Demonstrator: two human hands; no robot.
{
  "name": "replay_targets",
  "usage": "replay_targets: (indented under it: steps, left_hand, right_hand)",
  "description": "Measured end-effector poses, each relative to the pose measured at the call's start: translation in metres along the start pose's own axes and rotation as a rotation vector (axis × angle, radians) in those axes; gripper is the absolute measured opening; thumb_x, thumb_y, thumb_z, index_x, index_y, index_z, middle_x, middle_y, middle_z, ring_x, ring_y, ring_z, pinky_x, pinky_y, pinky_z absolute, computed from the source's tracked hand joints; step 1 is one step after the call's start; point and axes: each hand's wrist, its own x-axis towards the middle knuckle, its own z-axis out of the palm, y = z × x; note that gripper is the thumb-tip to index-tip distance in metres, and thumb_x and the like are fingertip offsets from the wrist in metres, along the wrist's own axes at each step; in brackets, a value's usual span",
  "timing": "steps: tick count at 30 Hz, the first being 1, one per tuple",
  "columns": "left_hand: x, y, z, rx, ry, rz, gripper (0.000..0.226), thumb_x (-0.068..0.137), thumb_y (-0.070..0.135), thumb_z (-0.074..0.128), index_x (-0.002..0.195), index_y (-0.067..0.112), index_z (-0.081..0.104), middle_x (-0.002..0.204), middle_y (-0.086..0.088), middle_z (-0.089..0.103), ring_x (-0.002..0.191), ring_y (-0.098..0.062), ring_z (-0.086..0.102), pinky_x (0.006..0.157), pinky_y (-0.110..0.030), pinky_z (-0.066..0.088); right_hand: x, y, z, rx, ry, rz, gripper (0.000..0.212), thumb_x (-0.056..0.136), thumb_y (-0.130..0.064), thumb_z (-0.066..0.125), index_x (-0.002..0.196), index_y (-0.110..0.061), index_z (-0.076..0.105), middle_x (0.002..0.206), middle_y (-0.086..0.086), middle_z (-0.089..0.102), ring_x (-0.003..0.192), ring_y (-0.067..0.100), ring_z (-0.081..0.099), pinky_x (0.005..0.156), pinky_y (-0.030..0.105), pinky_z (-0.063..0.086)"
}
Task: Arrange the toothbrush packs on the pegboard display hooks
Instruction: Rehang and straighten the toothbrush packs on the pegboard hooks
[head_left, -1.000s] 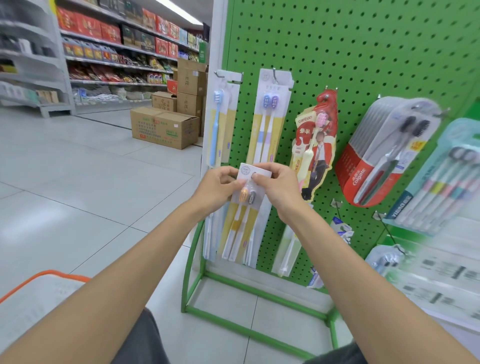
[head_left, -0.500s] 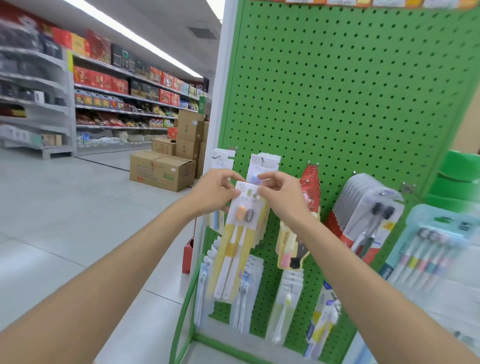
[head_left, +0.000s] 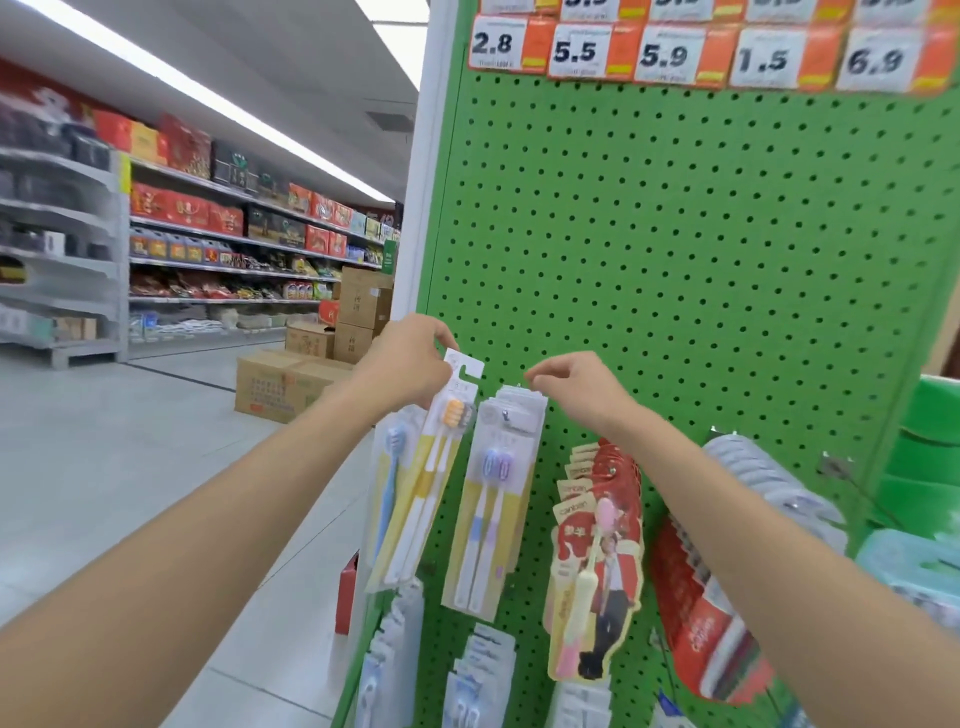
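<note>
The left hand (head_left: 410, 364) pinches the white top of a yellow toothbrush pack (head_left: 431, 483) in front of the green pegboard (head_left: 675, 249). The pack hangs down toward 6 o'clock, a bit tilted. At 3 o'clock from it, the right hand (head_left: 571, 387) has curled fingers with the tips together, just above a hung purple-brush pack (head_left: 493, 493). I cannot tell if they hold anything. Price tags (head_left: 665, 52) sit at 12 o'clock.

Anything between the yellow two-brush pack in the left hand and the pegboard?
Nothing visible: the yellow-card two-brush pack, pinched by the left hand, has bare green pegboard behind its tab; the right hand is off to the side.
</note>
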Motion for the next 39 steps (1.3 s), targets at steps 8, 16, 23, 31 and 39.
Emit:
replay_targets:
  steps: [8,16,23,31,39]
  left_hand:
    - [0.035,-0.005,0.018,0.074,-0.05,0.001,0.039,0.089,-0.008,0.048,0.12,0.009,0.064,0.113,-0.014,0.066,0.068,-0.022,0.072,0.068,-0.042,0.062]
    - [0.049,-0.014,0.024,0.007,-0.191,-0.017,0.026,0.089,-0.01,0.058,0.102,0.013,0.057,0.101,-0.012,0.062,0.082,-0.029,0.071,0.071,-0.044,0.061]
    - [0.055,-0.005,0.032,0.01,-0.292,-0.018,0.027,0.091,-0.011,0.057,0.109,0.009,0.055,0.091,-0.014,0.065,0.087,-0.032,0.071,0.078,-0.047,0.06]
    - [0.061,-0.004,0.042,0.031,-0.382,0.003,0.022,0.093,-0.007,0.056,0.096,0.015,0.054,0.096,-0.019,0.07,0.086,-0.031,0.073,0.079,-0.045,0.06]
    - [0.063,-0.005,0.045,0.057,-0.461,0.038,0.018,0.093,-0.004,0.058,0.109,0.006,0.056,0.093,-0.016,0.067,0.081,-0.029,0.072,0.074,-0.037,0.061]
  right_hand:
    - [0.022,0.011,0.013,0.033,-0.208,0.013,0.021,0.098,-0.026,0.056,0.099,-0.016,0.075,0.1,-0.008,0.072,0.096,0.013,0.063,0.087,0.033,0.049]
    - [0.03,0.019,0.013,0.069,-0.273,0.001,0.023,0.098,-0.026,0.058,0.093,-0.011,0.075,0.1,-0.01,0.073,0.093,0.008,0.064,0.074,0.022,0.042]
    - [0.033,0.029,0.018,0.024,-0.078,-0.053,0.019,0.099,-0.022,0.054,0.087,-0.019,0.069,0.082,-0.002,0.069,0.069,0.012,0.057,0.07,0.028,0.049]
    - [0.031,0.035,0.008,0.052,-0.082,-0.077,0.013,0.096,-0.015,0.058,0.104,-0.02,0.068,0.097,-0.001,0.071,0.092,0.015,0.067,0.09,0.038,0.056]
    - [0.038,0.036,0.016,0.039,-0.092,-0.103,0.01,0.093,-0.019,0.064,0.088,-0.025,0.07,0.092,-0.003,0.072,0.09,0.014,0.067,0.089,0.038,0.056]
